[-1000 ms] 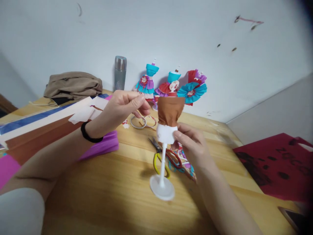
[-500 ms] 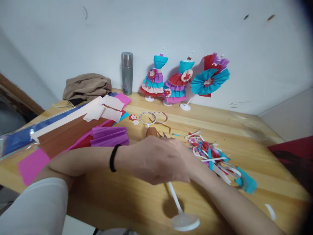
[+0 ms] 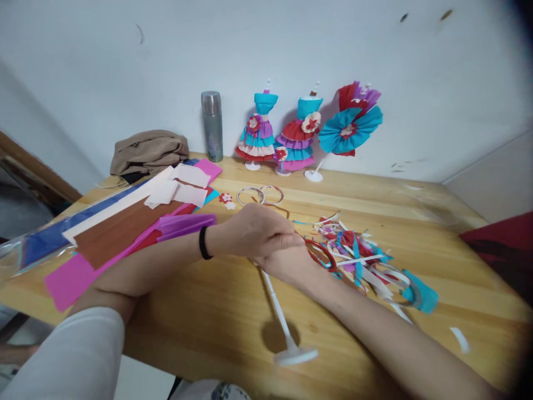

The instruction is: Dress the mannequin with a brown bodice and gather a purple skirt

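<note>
A small white dress stand (image 3: pixel 278 311) is tilted, its round base (image 3: pixel 296 356) off the tabletop with a shadow beneath. My left hand (image 3: pixel 258 230), black band at the wrist, is closed around the top of the stand, which it hides. My right hand (image 3: pixel 287 258) overlaps it from the other side with its fingers curled in; what they pinch is hidden. Red looped scissor handles (image 3: pixel 321 254) show just beyond my right wrist; whether they touch my hand I cannot tell.
Crepe paper sheets (image 3: pixel 112 230) lie on the left and a heap of paper scraps (image 3: pixel 356 250) on the right. Tape rings (image 3: pixel 250 196) sit beyond my hands. Dressed stands (image 3: pixel 306 133), a flask (image 3: pixel 212 128) and brown cloth (image 3: pixel 150 153) line the wall.
Both hands have shifted up and left together, carrying the stand; its base has moved up and left. The brown top is now hidden by my left hand, and the scissor handles have come into view.
</note>
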Action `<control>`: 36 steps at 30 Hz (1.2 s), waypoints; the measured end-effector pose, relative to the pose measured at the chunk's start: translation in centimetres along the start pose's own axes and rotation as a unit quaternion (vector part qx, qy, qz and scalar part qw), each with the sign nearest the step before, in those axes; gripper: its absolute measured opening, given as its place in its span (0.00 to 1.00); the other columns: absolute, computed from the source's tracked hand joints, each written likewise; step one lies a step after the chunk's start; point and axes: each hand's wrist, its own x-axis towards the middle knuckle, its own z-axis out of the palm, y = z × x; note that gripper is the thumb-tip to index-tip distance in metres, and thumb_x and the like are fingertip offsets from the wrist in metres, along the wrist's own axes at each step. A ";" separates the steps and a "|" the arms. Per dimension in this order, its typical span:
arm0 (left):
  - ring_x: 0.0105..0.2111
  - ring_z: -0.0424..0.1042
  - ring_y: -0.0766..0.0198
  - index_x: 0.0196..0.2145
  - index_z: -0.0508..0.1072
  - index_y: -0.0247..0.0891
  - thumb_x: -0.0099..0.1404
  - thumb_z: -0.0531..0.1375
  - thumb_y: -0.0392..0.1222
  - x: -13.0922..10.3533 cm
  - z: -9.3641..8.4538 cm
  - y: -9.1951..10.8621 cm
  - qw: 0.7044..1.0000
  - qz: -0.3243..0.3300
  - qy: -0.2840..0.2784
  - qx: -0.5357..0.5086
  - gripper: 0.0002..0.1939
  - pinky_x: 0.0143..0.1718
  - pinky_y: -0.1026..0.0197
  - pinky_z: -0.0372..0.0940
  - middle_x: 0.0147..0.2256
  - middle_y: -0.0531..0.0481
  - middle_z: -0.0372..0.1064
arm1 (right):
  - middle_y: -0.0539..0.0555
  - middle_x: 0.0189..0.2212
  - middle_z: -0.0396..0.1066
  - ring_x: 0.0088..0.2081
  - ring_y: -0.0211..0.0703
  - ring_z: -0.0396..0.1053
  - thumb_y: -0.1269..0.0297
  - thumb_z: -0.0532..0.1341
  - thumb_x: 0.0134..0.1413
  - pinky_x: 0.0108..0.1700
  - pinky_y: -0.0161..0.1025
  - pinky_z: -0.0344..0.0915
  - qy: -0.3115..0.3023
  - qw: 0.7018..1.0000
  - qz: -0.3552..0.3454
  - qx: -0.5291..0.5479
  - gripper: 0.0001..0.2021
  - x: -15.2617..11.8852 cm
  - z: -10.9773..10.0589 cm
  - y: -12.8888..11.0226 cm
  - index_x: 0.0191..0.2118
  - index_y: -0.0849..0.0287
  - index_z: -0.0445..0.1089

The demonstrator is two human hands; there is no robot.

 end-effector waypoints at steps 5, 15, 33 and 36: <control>0.22 0.52 0.68 0.18 0.55 0.38 0.67 0.48 0.45 -0.2 -0.6 -2.4 0.992 -0.114 0.049 -0.037 0.20 0.25 0.63 0.48 0.18 0.55 0.53 | 0.62 0.30 0.76 0.34 0.52 0.72 0.53 0.55 0.62 0.33 0.41 0.54 -0.007 0.972 0.007 -0.235 0.18 0.8 -1.2 -0.7 0.33 0.61 0.74; 0.21 0.48 0.70 0.17 0.47 0.39 0.67 0.49 0.46 -2.7 -0.2 -6.1 0.954 -0.287 0.081 0.011 0.23 0.25 0.61 0.42 0.18 0.57 0.44 | 0.57 0.26 0.77 0.30 0.44 0.72 0.53 0.48 0.69 0.31 0.38 0.51 -0.016 0.966 -0.002 -0.258 0.25 0.9 -1.2 -0.7 0.29 0.59 0.76; 0.32 0.72 0.56 0.31 0.78 0.31 0.73 0.47 0.47 -6.7 4.2 -7.1 0.920 -0.355 0.040 0.161 0.24 0.31 0.59 0.55 0.32 0.37 0.76 | 0.57 0.23 0.74 0.26 0.45 0.70 0.52 0.45 0.65 0.30 0.37 0.53 -0.009 0.975 -0.026 -0.219 0.25 0.3 0.5 1.4 0.24 0.58 0.69; 0.33 0.73 0.55 0.33 0.77 0.30 0.73 0.49 0.47 -6.9 5.4 -7.0 0.936 -0.310 0.017 0.164 0.22 0.33 0.58 0.58 0.33 0.36 0.76 | 0.56 0.21 0.72 0.25 0.44 0.68 0.51 0.45 0.64 0.30 0.37 0.53 -0.009 0.978 -0.032 -0.205 0.25 0.3 0.7 1.3 0.22 0.57 0.65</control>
